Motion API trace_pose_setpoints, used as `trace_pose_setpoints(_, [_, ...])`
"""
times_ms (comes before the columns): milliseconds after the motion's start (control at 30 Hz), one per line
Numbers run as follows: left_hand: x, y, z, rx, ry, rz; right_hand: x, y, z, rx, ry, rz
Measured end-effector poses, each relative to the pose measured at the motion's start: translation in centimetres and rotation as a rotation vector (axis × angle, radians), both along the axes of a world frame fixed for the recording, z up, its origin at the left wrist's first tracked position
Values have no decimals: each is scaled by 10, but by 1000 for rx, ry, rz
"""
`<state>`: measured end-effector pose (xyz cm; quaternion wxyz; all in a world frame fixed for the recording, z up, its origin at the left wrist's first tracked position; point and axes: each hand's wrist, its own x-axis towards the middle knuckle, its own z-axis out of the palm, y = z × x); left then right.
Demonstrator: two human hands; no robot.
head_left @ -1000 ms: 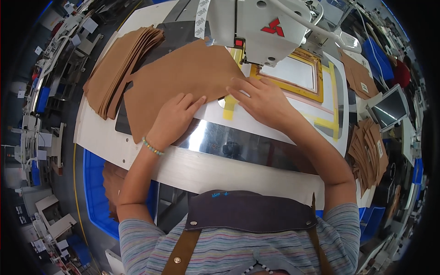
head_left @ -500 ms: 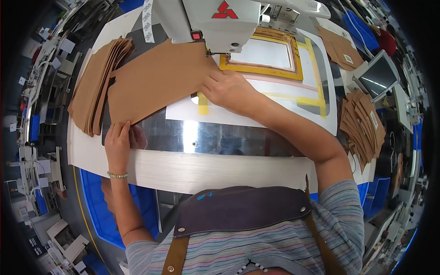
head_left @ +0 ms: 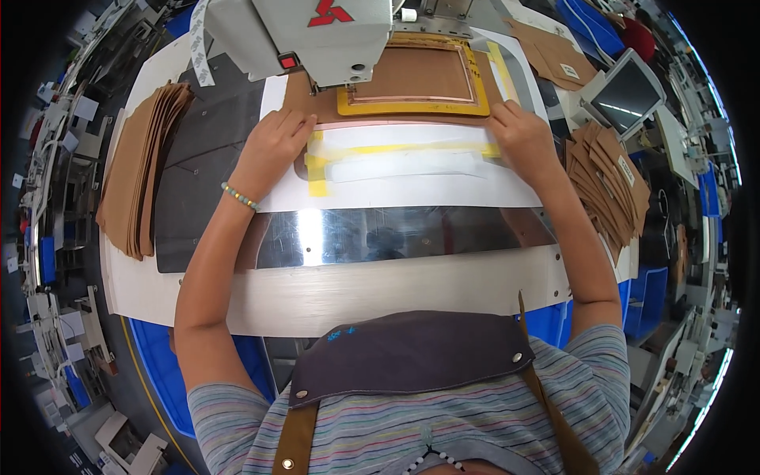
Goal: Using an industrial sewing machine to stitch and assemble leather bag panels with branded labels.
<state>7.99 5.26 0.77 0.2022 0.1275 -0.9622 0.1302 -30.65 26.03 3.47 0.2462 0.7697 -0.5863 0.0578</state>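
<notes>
Left hand (head_left: 277, 142) and right hand (head_left: 520, 138) way out toward the table's (head_left: 380, 293) far edge, both pinching the brown cloth's (head_left: 423, 77) near corners.

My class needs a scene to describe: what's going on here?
A person's left hand and right hand hold the near edge of a brown sheet, one toward each end. The sheet lies under a yellow frame and shows through its opening; a grey machine head hangs by the frame's left side. A brown fanned stack lies to the left, a brown pile to the right.
</notes>
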Motion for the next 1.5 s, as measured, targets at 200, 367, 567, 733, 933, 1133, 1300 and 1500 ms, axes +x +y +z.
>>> trace_pose_setpoints(200, [-25,7,4,24,-76,-30,-32,23,-14,-114,-94,-67])
trace_pose_setpoints(367, [-12,25,-2,203,34,193,-17,54,-34,122,-286,-349])
trace_pose_setpoints(567, [-3,28,-15,364,4,250,-22,58,-42,73,-393,-362])
trace_pose_setpoints(733, [-5,33,-7,367,6,268,-28,58,-52,113,-447,-387])
trace_pose_setpoints(933, [-2,31,-10,325,-4,302,-24,58,-47,130,-468,-394])
trace_pose_setpoints(1133, [-6,33,-9,269,-40,350,-26,59,-49,122,-474,-405])
trace_pose_setpoints(1300, [-5,33,-11,350,-40,267,-24,59,-50,118,-465,-424])
trace_pose_setpoints(1500, [-3,35,-4,286,43,260,-24,52,-53,-9,-424,-327])
